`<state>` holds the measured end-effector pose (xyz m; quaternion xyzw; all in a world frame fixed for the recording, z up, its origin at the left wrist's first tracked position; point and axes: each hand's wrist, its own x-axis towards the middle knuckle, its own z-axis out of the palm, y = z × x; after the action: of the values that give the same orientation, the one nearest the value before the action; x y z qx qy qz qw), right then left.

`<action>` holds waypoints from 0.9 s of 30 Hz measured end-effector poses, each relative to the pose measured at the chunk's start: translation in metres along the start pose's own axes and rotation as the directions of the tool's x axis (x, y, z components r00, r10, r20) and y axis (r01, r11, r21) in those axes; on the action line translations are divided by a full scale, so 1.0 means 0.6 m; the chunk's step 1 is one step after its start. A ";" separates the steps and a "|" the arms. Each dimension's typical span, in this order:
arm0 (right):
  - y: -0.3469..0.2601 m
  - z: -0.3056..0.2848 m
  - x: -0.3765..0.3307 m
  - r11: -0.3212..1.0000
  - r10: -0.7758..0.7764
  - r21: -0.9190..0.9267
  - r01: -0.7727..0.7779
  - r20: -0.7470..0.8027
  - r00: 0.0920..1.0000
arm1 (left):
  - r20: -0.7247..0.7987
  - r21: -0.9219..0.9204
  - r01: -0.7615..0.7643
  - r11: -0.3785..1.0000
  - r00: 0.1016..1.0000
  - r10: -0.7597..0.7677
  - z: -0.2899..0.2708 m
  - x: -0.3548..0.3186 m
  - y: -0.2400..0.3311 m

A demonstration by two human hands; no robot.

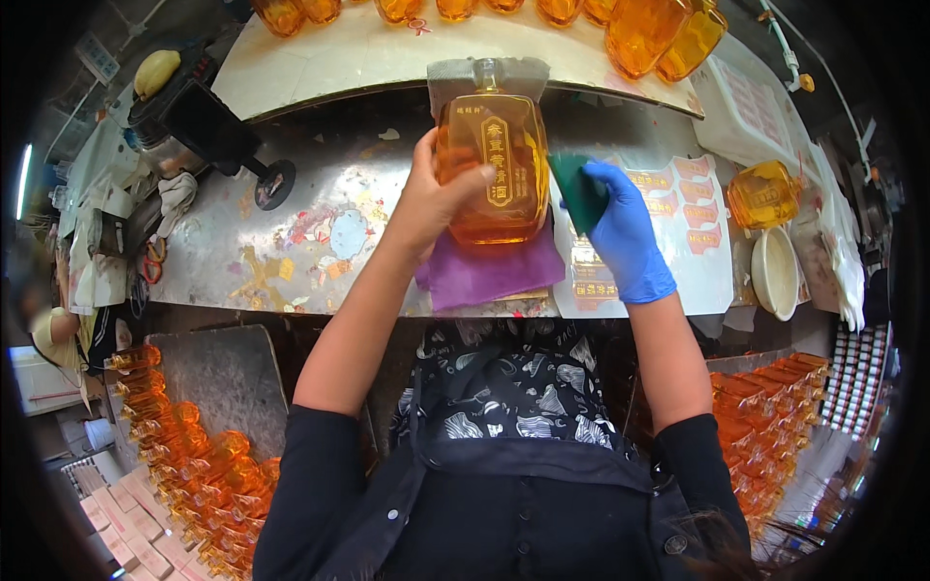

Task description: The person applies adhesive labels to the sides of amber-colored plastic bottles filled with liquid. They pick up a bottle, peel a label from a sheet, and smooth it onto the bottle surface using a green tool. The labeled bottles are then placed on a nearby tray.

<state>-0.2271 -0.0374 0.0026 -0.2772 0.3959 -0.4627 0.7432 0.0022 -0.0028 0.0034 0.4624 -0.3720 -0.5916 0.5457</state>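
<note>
Bottle (491, 165), flat, amber, with a gold label on its face, stands upright on a purple cloth (489, 271) at the near middle of the tabletop (320, 194). Left hand (431, 198), bare, reaches up from the lower edge, forearm angled inward; its fingers are wrapped round the bottle's left side, thumb lying across the front glass. Right hand (625, 237), in a blue glove, comes in from the right with the wrist bent slightly inward; its fingers are closed on a green pad (579, 189), which is pressed to the bottle's right edge. Both forearms are bare below dark sleeves pushed up near the elbow.

Label sheets (678, 208) lie on the tabletop just right of the cloth, under the gloved hand. A second amber bottle (765, 194) lies further right, near a white bowl (775, 271). More amber bottles (639, 29) line the far shelf. Crates of bottles (184, 465) sit low on the left and also low on the right, beside the person's body.
</note>
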 end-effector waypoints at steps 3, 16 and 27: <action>-0.020 0.065 -0.009 0.861 -0.284 -0.369 0.350 0.222 0.933 | 0.016 0.030 -0.065 0.997 0.998 0.065 0.005 -0.007 -0.013; -0.070 0.129 0.096 -0.547 -0.327 -0.286 0.786 0.938 0.114 | 0.033 -0.044 0.012 0.999 0.999 -0.011 -0.009 -0.003 -0.007; -0.062 0.156 0.108 -0.047 -0.401 -0.500 0.865 0.802 0.442 | 0.032 -0.083 0.116 0.990 0.993 -0.114 -0.044 0.018 0.014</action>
<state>-0.1488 -0.1075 0.0600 -0.8730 0.2155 -0.3890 0.2002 0.0303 -0.0125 0.0017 0.4516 -0.3268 -0.6435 0.5246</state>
